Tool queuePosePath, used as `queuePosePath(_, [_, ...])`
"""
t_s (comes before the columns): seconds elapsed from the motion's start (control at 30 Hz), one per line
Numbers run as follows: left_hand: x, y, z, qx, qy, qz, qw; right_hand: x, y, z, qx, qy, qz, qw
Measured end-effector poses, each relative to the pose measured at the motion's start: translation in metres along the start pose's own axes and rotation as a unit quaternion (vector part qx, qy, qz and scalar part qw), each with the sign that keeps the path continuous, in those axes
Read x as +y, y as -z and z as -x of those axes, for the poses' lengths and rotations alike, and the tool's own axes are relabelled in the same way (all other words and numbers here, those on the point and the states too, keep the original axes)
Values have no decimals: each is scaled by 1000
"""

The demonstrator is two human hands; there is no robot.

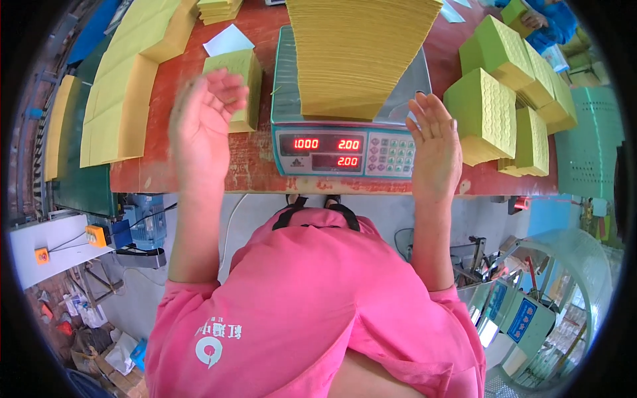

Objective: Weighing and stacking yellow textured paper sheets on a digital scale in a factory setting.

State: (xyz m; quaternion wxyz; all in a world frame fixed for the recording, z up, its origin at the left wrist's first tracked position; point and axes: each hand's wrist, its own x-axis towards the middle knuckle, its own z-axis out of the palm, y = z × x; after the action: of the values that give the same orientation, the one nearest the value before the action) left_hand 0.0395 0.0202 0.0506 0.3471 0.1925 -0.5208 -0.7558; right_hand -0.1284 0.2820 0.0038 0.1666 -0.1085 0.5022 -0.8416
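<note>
A tall stack of yellow paper sheets [355,60] stands on the platform of a digital bench scale [283,99], whose red display is lit. To the left of the scale, my left hand [202,129] is raised, slightly blurred, its fingers apart and holding nothing. It partly covers a smaller yellow paper stack [249,86] behind it. My right hand [438,149] is up at the scale's right front corner, palm turned inward, fingers stretched out and empty. It hides part of the keypad. Neither hand appears to touch the tall stack.
Yellow paper blocks [126,99] line the left of the worn red table [255,179]. More wavy-edged blocks [488,113] are piled at the right. A white sheet [227,41] lies behind the small stack. A co-worker's blue sleeve [561,23] shows far right; a mesh-guarded machine [531,322] stands lower right.
</note>
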Motion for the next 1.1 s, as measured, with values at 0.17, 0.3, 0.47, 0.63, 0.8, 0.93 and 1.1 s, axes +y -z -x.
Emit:
queuePosePath(0.17, [59,-52,-25,-140,-263,-150,943,5,-5,10,16,16,-17,1000])
queuePosePath(0.3, [92,-105,-41,-281,-322,-356,831,7,-11,20,9,4,-20,1000])
queuePosePath(0.47, [79,-119,-76,-325,-358,-455,748,1,-15,34,10,16,-17,1000])
queuePosePath(0.63, [77,-120,-88,-333,-308,-486,747,6,-10,39,24,-3,-11,1000])
queuePosePath(0.8, [81,-124,-91,-346,-285,-483,752,5,-12,38,24,-13,-29,999])
queuePosePath(0.93, [83,-123,-91,-341,-286,-494,747,5,-15,37,15,-19,-41,999])
queuePosePath(1.1, [80,-125,-88,-313,-437,-536,651,1,-15,37,4,-20,-43,999])
